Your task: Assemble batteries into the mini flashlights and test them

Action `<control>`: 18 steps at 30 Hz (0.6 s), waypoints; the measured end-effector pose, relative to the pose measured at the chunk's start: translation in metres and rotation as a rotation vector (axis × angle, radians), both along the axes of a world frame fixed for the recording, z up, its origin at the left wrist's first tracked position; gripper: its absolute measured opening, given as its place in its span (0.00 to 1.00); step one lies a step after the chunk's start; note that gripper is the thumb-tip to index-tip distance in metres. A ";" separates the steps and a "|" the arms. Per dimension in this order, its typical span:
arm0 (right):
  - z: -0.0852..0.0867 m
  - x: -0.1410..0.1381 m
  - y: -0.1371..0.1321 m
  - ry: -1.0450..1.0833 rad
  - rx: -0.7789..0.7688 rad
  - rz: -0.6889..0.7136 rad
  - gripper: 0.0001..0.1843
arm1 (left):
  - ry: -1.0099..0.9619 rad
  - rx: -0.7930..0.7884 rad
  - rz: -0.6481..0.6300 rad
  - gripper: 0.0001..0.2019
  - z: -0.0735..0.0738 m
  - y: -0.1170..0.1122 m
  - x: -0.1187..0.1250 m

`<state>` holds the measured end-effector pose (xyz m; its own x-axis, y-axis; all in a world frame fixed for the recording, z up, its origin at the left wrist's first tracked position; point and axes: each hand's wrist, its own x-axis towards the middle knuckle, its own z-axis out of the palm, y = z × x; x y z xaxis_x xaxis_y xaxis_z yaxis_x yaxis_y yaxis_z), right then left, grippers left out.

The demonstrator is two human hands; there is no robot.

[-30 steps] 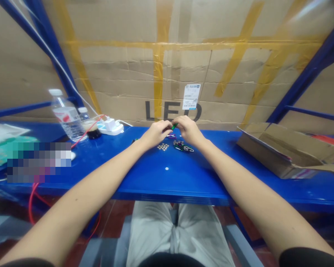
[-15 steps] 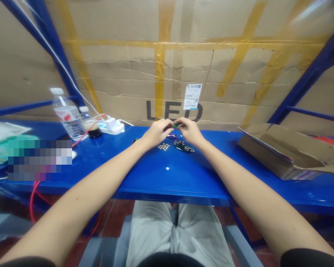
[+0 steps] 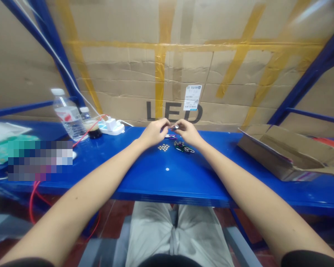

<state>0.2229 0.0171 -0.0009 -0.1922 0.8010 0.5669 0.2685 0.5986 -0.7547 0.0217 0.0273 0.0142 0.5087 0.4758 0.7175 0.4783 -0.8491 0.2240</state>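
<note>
Both my hands meet over the far middle of the blue bench top [image 3: 167,181]. My right hand [image 3: 187,133] pinches a tiny part with a shiny silver end [image 3: 176,127] between its fingertips. My left hand [image 3: 154,132] has its fingers curled and pinched close to that part, and what it holds, if anything, is too small to name. Just below the hands lie a cluster of small silver button-shaped pieces [image 3: 163,147] and a heap of small dark green and purple parts with metal rings [image 3: 183,147].
A water bottle [image 3: 65,115], a small dark cup [image 3: 92,128] and a white power strip [image 3: 111,126] with red and white wires stand at the back left. An open cardboard box [image 3: 289,152] lies on the right. A taped cardboard wall marked LED [image 3: 172,111] closes the back.
The hands have drawn slightly apart. The green piece that showed between the fingers is hidden, and a shiny silver end shows at my right fingertips instead.
</note>
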 end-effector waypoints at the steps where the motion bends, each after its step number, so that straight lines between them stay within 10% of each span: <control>1: -0.001 0.000 0.000 0.005 -0.016 0.012 0.08 | 0.029 -0.025 0.029 0.08 -0.001 0.003 -0.002; 11: -0.005 -0.001 -0.003 -0.252 0.062 -0.139 0.07 | 0.505 -0.344 0.068 0.11 -0.001 0.015 -0.019; 18: -0.003 0.000 -0.005 -0.350 0.149 -0.164 0.10 | 0.321 -0.227 -0.005 0.11 -0.003 0.016 -0.017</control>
<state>0.2230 0.0118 -0.0035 -0.2704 0.7513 0.6020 0.5947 0.6221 -0.5093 0.0048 0.0435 0.0113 0.6926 0.6015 0.3983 0.5509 -0.7974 0.2463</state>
